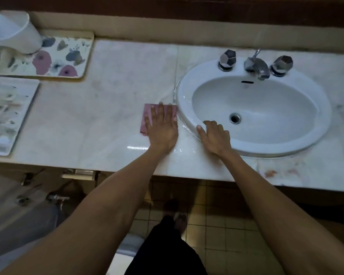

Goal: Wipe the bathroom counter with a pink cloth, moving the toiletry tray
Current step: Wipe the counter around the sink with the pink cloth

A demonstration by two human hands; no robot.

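Pink cloth [147,118] lies flat on the marble table [107,108], just left of the white sink [187,92], its right edge touching the basin's rim. My left hand [162,130] presses it down with the palm, fingers stretched out and spread, so this grip is open and flat rather than closed around the fabric. My right hand [214,137] rests on the near-left rim of the sink, fingers loosely spread, its grip open too and holding nothing. The stone between my wrists shines wet.

The toiletry tray [6,116], pale and rectangular, sits at the far left edge of the table, well apart from the cloth; what it carries is too blurred for me to name. Behind it lies a second tray with purple and grey flowers [68,54], and a white cup [14,30] stands on that tray's left end. A chrome faucet [256,65] with two faceted knobs stands at the back of the sink. Below the table edge, tan floor tiles [216,225] show.
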